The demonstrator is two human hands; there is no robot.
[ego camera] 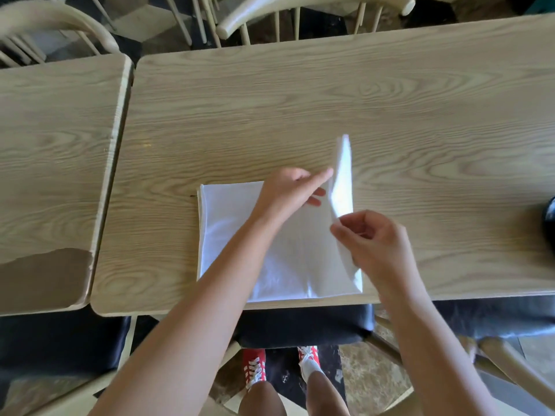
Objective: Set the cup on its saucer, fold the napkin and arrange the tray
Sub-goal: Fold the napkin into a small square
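A white napkin (pixel 234 235) lies flat near the front edge of the wooden table (pixel 300 100). Its right edge is lifted off the table and stands up as a flap. My left hand (pixel 288 193) is over the napkin's far right part, its fingers pinching the upper end of the flap. My right hand (pixel 375 238) pinches the flap's lower part between thumb and fingers. No cup, saucer or tray can be seen clearly.
A second wooden table (pixel 54 145) stands to the left, across a narrow gap. Pale chairs (pixel 285 16) line the far side. A dark round object (pixel 549 217) shows at the right edge. A black-cushioned chair (pixel 300 325) is tucked under the near edge.
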